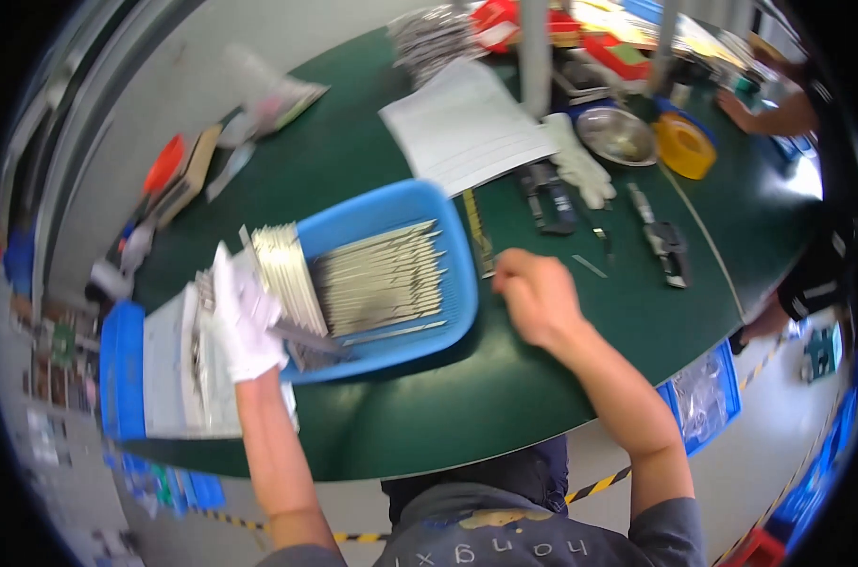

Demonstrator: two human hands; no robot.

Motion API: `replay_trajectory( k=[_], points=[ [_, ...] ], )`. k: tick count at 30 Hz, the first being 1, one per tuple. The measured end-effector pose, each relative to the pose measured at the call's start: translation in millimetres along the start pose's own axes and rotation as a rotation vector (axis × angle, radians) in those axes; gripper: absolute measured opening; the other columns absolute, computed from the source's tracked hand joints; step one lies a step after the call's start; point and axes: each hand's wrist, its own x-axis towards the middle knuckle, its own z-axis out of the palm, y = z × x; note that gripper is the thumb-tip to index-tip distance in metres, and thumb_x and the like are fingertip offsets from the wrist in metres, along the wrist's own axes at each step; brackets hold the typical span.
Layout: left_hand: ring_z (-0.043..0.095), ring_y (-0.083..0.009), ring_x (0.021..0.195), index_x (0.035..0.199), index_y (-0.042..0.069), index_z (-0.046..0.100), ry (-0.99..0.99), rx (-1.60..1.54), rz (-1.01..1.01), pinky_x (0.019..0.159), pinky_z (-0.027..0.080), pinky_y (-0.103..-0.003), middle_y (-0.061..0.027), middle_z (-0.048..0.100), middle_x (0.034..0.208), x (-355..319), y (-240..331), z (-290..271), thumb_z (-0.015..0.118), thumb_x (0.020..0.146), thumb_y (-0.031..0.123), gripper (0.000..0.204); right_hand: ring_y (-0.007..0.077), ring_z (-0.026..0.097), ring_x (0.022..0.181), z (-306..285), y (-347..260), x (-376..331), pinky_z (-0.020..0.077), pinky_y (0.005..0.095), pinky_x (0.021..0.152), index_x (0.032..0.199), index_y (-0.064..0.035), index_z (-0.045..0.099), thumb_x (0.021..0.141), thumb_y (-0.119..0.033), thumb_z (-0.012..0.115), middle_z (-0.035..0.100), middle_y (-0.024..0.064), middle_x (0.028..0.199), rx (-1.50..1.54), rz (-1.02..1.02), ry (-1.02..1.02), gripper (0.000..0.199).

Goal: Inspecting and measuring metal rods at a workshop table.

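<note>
My left hand (245,326), in a white glove, is at the left end of a blue plastic basket (462,283). Its fingers are smeared by motion, and a grey strip-like piece (308,338) lies against it. Inside the basket are rows of thin, pale metal strips (382,279), with an upright bundle (287,279) of similar strips beside the glove. To the basket's right, my bare right hand (540,298) hovers over the green table with curled fingers; whatever they may hold is hidden. Close to its fingertips lies a narrow yellow-and-black ruler-like strip (478,231).
Left of the basket stands a blue-ended tray with white liners (169,369). Beyond my right hand lie a digital gauge (663,241), a dark measuring tool (547,198), a white glove (580,161), a metal bowl (618,134) and paper (467,128). Another person's hand (736,111) rests at far right.
</note>
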Motion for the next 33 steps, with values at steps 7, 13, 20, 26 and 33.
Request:
replay_trajectory(
  k=[7, 13, 20, 26, 33],
  points=[
    [0.028, -0.0024, 0.038, 0.061, 0.018, 0.041, -0.172, -0.080, 0.225, 0.036, 0.017, -0.022, 0.0093, 0.034, 0.051, -24.2, 8.3, -1.9, 0.060, 0.090, 0.027, 0.036, 0.0365, 0.057, 0.063, 14.9, -10.9, 3.8, 0.0429, 0.0428, 0.057, 0.074, -0.0053, 0.056, 0.075, -0.016, 0.044, 0.058, 0.0155, 0.065, -0.049, -0.019, -0.044, 0.016],
    [0.031, -0.0032, 0.038, 0.065, 0.013, 0.044, -0.342, -0.181, 0.167, 0.035, 0.022, -0.021, 0.0067, 0.039, 0.051, -37.7, -4.0, 13.8, 0.057, 0.092, 0.022, 0.032, 0.0346, 0.057, 0.060, 16.2, -10.1, 0.4, 0.0432, 0.0411, 0.055, 0.075, -0.0054, 0.055, 0.076, -0.011, 0.046, 0.058, 0.0136, 0.063, -0.088, -0.006, -0.037, 0.011],
    [0.029, -0.0042, 0.038, 0.061, 0.015, 0.039, -0.341, -0.126, 0.067, 0.035, 0.022, -0.021, 0.0067, 0.034, 0.049, -32.8, -21.4, 33.2, 0.052, 0.093, 0.027, 0.037, 0.0334, 0.057, 0.058, 14.9, -9.8, 2.3, 0.0427, 0.0403, 0.054, 0.077, -0.0055, 0.055, 0.077, -0.010, 0.048, 0.059, 0.0127, 0.063, -0.087, -0.022, -0.001, 0.008],
    [0.026, -0.0056, 0.037, 0.063, 0.014, 0.038, -0.518, -0.129, -0.058, 0.036, 0.022, -0.021, 0.0046, 0.033, 0.048, -27.1, -19.3, 28.6, 0.041, 0.098, 0.027, 0.037, 0.0324, 0.057, 0.059, 13.3, -14.7, 3.1, 0.0427, 0.0405, 0.055, 0.076, -0.0050, 0.055, 0.076, -0.009, 0.046, 0.058, 0.0126, 0.062, -0.075, -0.005, -0.011, 0.010],
    [0.037, -0.0055, 0.039, 0.074, 0.009, 0.050, -0.574, -0.190, -0.053, 0.036, 0.031, -0.020, 0.0022, 0.043, 0.050, -28.9, -20.9, 26.7, 0.057, 0.090, 0.017, 0.020, 0.0327, 0.056, 0.058, 7.7, -12.4, 2.6, 0.0427, 0.0397, 0.056, 0.072, -0.0043, 0.054, 0.070, -0.008, 0.043, 0.056, 0.0134, 0.060, -0.003, 0.040, -0.104, 0.013]
  ],
)
